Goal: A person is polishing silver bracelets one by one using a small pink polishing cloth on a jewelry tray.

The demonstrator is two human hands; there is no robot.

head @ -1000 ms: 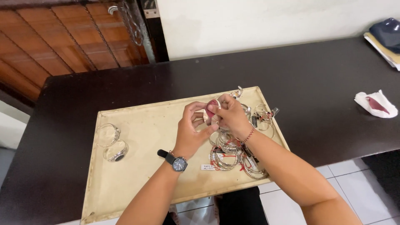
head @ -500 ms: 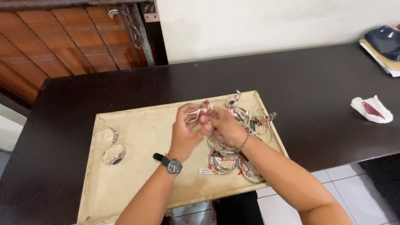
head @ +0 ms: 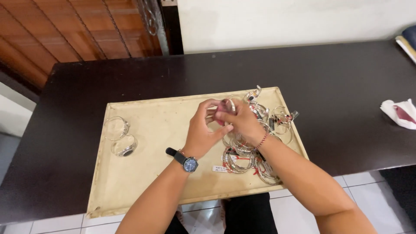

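**Clerk:** Dark tabletop [head: 346, 78], glossy, set against a white wall, with slatted brown wood behind at the left. What sits on it?

**Checker:** One beige tray [head: 156, 182], rectangular, shallow rim, near the front edge. One crumpled white cloth [head: 401, 113] with a reddish patch, well apart at the right edge.

**Clerk:** Contents of the tray?

**Checker:** Heap of silver bangles [head: 249, 154], some with red thread and small white tags, on the right half. Two loose bangles [head: 120, 136], side by side, at the left end.

**Clerk:** Hands?

**Checker:** Left hand [head: 203, 132], dark wristwatch [head: 187, 161] on the wrist, fingers curled together. Right hand [head: 242, 121], red string bracelet [head: 262, 140] on the wrist, fingers likewise closed. Both meet above the tray's middle, just left of the heap.

**Clerk:** Held item?

**Checker:** One silver bangle [head: 231, 104], pinched between the fingertips of both hands, raised off the tray. A small pinkish thing shows at the right fingertips; what it is cannot be told.
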